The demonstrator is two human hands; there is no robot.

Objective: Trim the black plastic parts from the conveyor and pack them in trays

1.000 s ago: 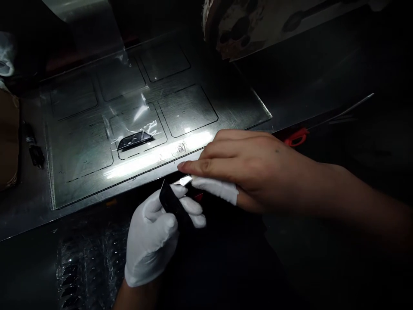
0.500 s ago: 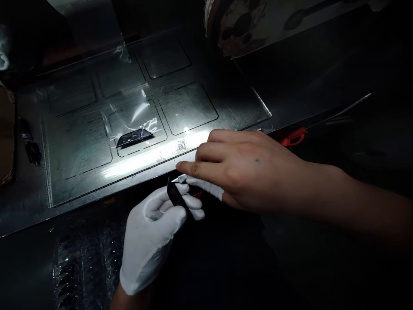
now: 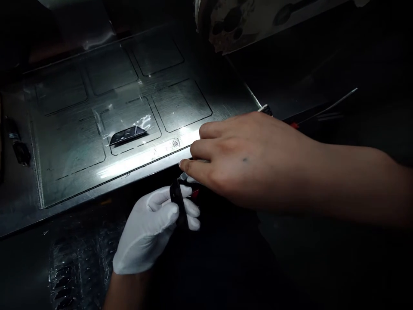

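Note:
My left hand (image 3: 148, 228), in a white glove, pinches a small black part (image 3: 176, 193) between thumb and fingers, in front of the table edge. My right hand (image 3: 232, 159), mostly bare, is closed around a small knife-like tool (image 3: 183, 176); only its metallic tip end shows, close to the upper end of the black part. Whether the tip touches the part cannot be made out. On the metal plate (image 3: 74, 146) a second black part (image 3: 128, 135) lies on or in clear plastic film (image 3: 121, 112).
A black pen-like object (image 3: 18, 146) lies at the far left. Below the table edge is a clear tray (image 3: 77, 267) with several black parts. A pale machine part (image 3: 245, 26) overhangs the back right. Something red (image 3: 294, 125) shows behind my right wrist.
The black part in my left hand has turned more upright. My right hand now hides more of the tool and the red object. The whole view has shifted slightly.

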